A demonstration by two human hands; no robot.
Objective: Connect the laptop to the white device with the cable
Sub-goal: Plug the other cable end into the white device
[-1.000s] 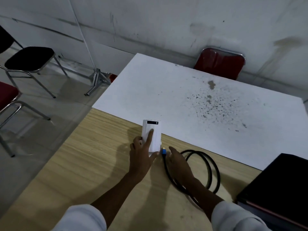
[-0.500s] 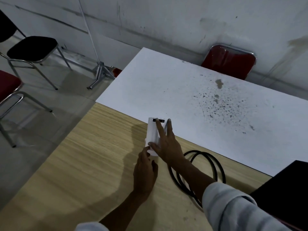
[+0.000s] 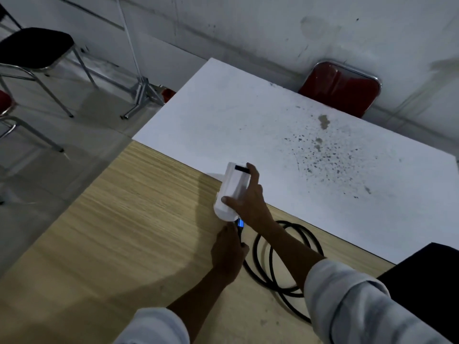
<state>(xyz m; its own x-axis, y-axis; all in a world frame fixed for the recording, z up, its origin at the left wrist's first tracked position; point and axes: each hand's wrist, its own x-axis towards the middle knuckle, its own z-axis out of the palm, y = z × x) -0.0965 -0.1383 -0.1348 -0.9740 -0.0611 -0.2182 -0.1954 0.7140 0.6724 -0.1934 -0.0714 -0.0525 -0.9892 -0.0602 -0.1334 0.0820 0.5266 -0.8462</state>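
Note:
A white device [image 3: 232, 188] with a small dark window at its far end lies where the wooden table meets the white one. My right hand [image 3: 248, 197] grips it from the right side, thumb across its near part. My left hand [image 3: 228, 249] pinches the black cable's plug, whose blue tip [image 3: 240, 223] sits right at the device's near end. I cannot tell whether the plug is seated. The black cable [image 3: 278, 269] lies coiled on the wood under my right forearm. The dark laptop [image 3: 427, 276] rests closed at the right edge.
The wooden table [image 3: 124, 232] runs under my arms; a stained white table [image 3: 273, 125] adjoins it beyond. A red chair [image 3: 340, 88] stands behind the white table. A black chair [image 3: 32, 50], a red chair [image 3: 3, 103] and a metal stand [image 3: 141, 93] occupy the floor at left.
My right hand has closed around the white device and tilted it. My left hand has taken the cable plug and brought its blue tip to the device's near end.

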